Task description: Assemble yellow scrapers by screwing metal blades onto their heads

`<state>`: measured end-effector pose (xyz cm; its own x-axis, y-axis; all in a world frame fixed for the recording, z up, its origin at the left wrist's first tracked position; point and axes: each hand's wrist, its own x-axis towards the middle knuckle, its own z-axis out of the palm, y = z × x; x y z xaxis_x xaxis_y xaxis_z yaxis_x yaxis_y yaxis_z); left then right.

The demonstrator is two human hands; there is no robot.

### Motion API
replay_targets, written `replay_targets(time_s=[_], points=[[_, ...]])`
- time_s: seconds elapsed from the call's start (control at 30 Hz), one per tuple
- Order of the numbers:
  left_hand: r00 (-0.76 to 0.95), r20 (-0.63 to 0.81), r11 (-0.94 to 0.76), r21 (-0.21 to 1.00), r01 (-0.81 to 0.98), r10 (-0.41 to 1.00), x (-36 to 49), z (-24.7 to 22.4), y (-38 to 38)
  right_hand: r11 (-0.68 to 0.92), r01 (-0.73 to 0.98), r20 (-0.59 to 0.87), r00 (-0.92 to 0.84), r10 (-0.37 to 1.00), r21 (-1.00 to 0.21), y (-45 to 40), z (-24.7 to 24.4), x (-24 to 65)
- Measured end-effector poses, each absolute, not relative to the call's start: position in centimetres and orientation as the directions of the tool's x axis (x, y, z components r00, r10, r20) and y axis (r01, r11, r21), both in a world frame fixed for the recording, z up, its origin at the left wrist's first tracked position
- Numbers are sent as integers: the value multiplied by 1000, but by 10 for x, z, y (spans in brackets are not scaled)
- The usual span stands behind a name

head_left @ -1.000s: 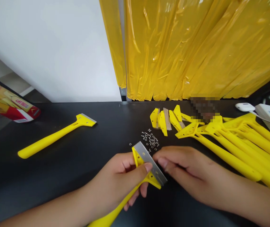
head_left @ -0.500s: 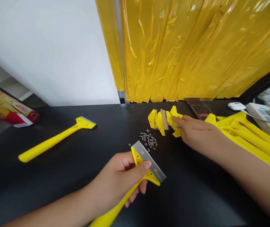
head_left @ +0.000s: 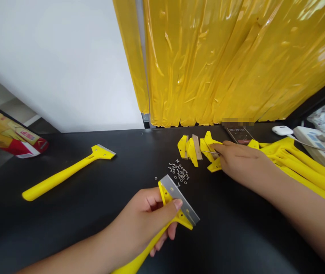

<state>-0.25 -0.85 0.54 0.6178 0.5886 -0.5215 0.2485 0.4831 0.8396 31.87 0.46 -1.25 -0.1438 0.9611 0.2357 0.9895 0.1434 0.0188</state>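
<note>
My left hand (head_left: pixel 151 213) is closed around a yellow scraper (head_left: pixel 184 220) just below its head. The thumb presses a grey metal blade (head_left: pixel 189 207) flat against the head; holes show in both. Farther off on the right, my right hand (head_left: pixel 233 156) reaches over several yellow cover plates (head_left: pixel 216 164), its fingertips at the pile. A thin metal rod (head_left: pixel 210 152) sticks out to the left from its fingers. Beside the pile lie loose blades (head_left: pixel 197 147) and another yellow cover plate (head_left: pixel 192 152). Small screws and nuts (head_left: pixel 181 173) are scattered between the two hands.
A second yellow scraper (head_left: pixel 68 173) lies on the black table (head_left: pixel 73 236) at left, near a red and yellow packet (head_left: pixel 16 139). Several yellow handles (head_left: pixel 302 156) lie at right, by a phone-like timer (head_left: pixel 239 135), a white earphone case (head_left: pixel 282 130) and a power strip (head_left: pixel 316 142).
My right hand has shifted slightly among the yellow cover plates, and the near plate has moved a little. The left hand keeps its hold on scraper and blade. The view has tilted slightly.
</note>
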Motion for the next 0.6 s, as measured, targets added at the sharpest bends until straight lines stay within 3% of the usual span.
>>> replay_targets(time_s=[0.33,0.6], points=[[618,-527,489,836,250,584,-2,7,-8,-216,974,169,202,965,69,25,-1,294],[605,-538,489,831,264,587,-1,4,-7,-361,930,23,363,931,-74,58,0,301]])
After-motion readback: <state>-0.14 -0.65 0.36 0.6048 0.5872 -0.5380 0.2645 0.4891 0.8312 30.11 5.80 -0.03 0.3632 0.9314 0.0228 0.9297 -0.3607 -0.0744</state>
